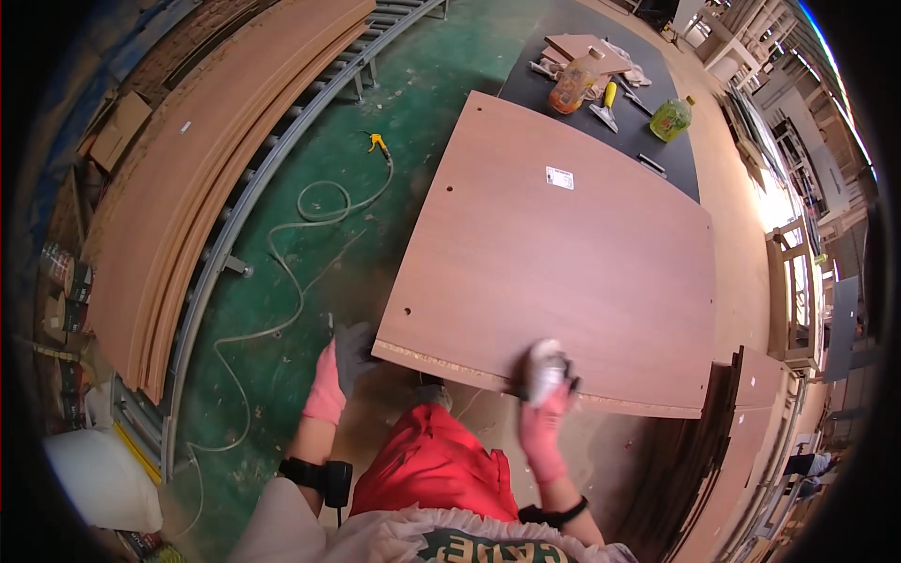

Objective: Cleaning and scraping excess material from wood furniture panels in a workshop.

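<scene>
Brown board (563,253), one in number, is found lying flat in front of the person's body, its far end overlapping one dark tabletop (678,174). Three round holes are counted along its left side, at least two small dark marks along its right, and one white label (559,177) on its face. Two gloved hands are noted. The right hand (547,373) is placed at the near edge, over the board; it is blurred, and whether anything is gripped cannot be told. The left hand (351,355) is held just beside the near left corner — contact and finger spread cannot be determined. One strap is worn on each wrist. On the tabletop, two bottles are recorded, one with orange contents (575,86) and one green (671,119), with one yellow-handled scraper (608,108) between them. On the green floor (310,253), one yellow air gun (378,143) is seen with one coiled hose (274,246). One stack of boards (211,169) is carried by one roller conveyor (218,258) at left — its sheets cannot be counted reliably.
</scene>
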`<state>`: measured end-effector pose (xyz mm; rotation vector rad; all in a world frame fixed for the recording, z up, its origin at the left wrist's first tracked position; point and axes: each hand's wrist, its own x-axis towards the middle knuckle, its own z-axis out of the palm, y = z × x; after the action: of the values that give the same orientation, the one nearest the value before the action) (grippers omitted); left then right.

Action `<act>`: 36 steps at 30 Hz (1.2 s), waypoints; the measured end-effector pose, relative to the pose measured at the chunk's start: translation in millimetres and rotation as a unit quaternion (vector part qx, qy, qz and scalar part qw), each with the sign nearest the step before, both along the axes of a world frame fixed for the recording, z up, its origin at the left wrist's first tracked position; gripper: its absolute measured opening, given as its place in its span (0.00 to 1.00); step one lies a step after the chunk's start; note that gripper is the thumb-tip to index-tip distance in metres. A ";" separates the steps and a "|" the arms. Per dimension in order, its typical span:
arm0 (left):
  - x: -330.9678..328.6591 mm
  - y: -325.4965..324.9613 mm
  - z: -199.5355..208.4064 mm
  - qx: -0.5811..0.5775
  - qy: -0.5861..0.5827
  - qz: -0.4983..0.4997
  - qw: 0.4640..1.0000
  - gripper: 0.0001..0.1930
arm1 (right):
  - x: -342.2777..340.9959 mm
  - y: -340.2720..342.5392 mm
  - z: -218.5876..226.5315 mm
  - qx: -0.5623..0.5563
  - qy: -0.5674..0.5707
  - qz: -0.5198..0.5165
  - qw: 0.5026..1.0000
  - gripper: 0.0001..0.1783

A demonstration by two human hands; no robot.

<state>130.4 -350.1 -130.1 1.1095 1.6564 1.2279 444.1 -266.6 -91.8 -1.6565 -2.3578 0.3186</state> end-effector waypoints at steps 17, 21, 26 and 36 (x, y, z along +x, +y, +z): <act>-38.8 -159.9 -17.6 -0.110 -0.278 0.402 0.865 0.24 | -129.3 -42.0 41.9 -0.654 0.468 0.106 0.585 0.21; -10.8 -94.0 -0.6 -0.103 -0.307 0.306 0.895 0.24 | -108.8 17.9 66.3 -0.599 0.437 -0.044 0.669 0.22; 4.1 8.6 8.2 -0.052 -0.207 0.197 0.957 0.22 | -148.2 48.2 3.2 -0.072 0.177 0.277 0.942 0.36; 35.1 117.3 23.6 -0.137 0.100 0.059 0.984 0.26 | 81.4 183.8 -10.6 0.213 0.033 -0.156 0.964 0.23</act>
<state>165.5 -232.8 -106.5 0.9991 2.0008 0.9470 525.5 -82.7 -102.3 -1.7247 -1.9011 -0.1791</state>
